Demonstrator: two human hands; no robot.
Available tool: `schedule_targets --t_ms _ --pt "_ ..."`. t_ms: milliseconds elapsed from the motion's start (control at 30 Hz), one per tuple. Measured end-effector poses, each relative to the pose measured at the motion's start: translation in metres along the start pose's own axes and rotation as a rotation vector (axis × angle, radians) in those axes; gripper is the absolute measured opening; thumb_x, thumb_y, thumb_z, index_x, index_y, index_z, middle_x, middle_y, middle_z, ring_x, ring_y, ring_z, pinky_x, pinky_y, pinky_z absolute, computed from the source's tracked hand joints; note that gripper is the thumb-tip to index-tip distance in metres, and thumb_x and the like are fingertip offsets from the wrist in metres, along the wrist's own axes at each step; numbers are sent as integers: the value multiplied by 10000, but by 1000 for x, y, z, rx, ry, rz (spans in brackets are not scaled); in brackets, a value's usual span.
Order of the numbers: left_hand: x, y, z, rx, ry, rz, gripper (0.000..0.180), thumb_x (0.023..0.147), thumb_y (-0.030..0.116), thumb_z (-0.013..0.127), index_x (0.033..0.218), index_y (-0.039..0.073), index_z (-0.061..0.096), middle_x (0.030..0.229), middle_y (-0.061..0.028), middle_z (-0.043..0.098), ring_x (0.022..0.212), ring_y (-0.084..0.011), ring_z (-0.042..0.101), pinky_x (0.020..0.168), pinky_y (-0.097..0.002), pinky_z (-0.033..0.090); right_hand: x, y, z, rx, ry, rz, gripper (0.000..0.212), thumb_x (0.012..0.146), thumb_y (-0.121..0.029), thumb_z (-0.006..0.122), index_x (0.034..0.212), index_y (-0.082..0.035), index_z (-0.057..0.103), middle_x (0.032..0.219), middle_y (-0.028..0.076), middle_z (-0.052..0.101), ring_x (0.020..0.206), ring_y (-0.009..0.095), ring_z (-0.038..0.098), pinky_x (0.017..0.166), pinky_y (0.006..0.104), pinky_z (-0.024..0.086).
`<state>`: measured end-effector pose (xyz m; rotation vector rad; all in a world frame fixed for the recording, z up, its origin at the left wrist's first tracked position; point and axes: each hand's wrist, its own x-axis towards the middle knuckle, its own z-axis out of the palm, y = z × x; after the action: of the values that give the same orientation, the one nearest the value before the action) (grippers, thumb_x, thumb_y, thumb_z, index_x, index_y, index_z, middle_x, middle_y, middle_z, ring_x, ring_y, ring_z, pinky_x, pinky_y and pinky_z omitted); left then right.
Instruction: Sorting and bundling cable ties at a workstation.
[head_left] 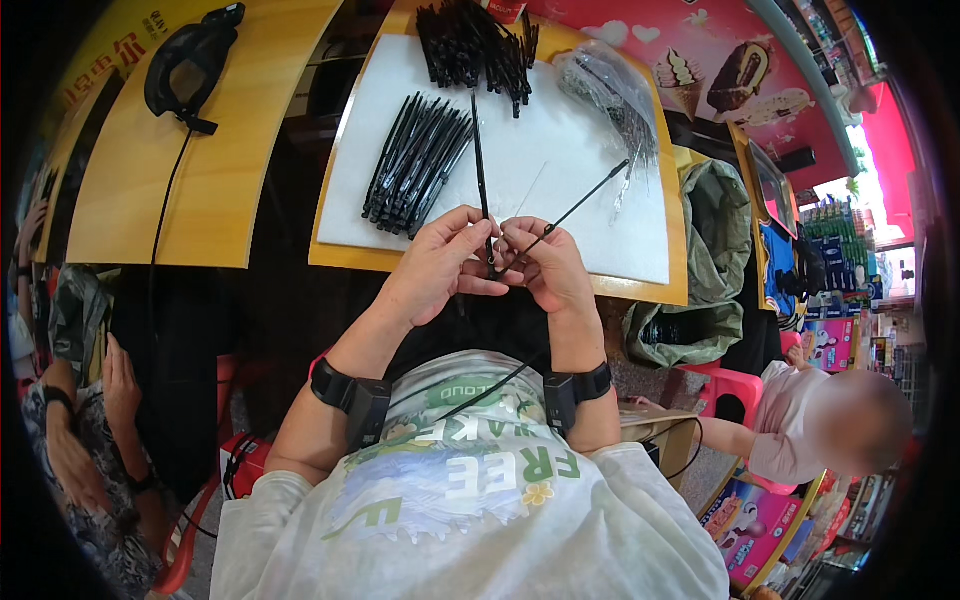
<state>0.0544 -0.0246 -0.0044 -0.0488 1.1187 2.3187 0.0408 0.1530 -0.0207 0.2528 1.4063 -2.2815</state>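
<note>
Over the near edge of a white foam sheet, my two hands meet with fingertips pinched. My left hand is closed on a slim black rod that points away from me. In my right hand is a second slim black rod, slanting up to the right and ending in a small knob. The rods' lower ends come together between my fingers; whether they are joined I cannot tell. A neat bundle of black rods lies left of my hands, and a looser heap of black rods lies beyond it.
On the sheet's far right sits a clear plastic bag with thin wire-like pieces. A green sack stands right of the table. At left, another table holds a black strapped device. People sit on both sides, near a pink chair.
</note>
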Motion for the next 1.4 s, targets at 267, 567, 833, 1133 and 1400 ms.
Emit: schedule_targets --t_ms 267,567,833,1133,1400 --pt "-1 -3 -3 32 -1 8 183 979 216 406 988 66 509 868 -45 592 737 -163 657 631 -293 582 0 1 0 36 -28 33 151 854 -130 623 932 -3 599 766 79 633 645 160 628 521 260 531" --pt "7 -2 -2 38 -26 40 160 967 196 443 995 52 507 870 -39 591 753 -127 631 693 -305 580 5 -3 -3 84 32 30 136 831 -96 647 913 4 606 760 78 641 648 150 624 547 248 509" --pt "8 -9 3 338 22 90 199 878 61 532 1071 32 495 989 -74 554 851 -196 642 704 -307 569 -11 -6 12 -230 132 -406 76 818 -77 633 857 -12 631 770 17 623 722 88 574 669 230 468" --pt "-7 -7 -8 141 39 42 65 901 90 521 955 69 491 865 -55 581 755 -221 664 623 -283 568 -32 -13 17 -239 -120 -454 254 853 -98 604 1088 -3 601 866 34 649 753 86 580 712 215 467" --pt "-6 -1 12 206 -22 93 182 898 99 521 1069 38 504 978 -83 589 888 -203 638 735 -300 545 -29 -23 5 -179 -18 -334 219 835 -97 633 1028 6 626 821 25 635 703 72 589 661 213 484"
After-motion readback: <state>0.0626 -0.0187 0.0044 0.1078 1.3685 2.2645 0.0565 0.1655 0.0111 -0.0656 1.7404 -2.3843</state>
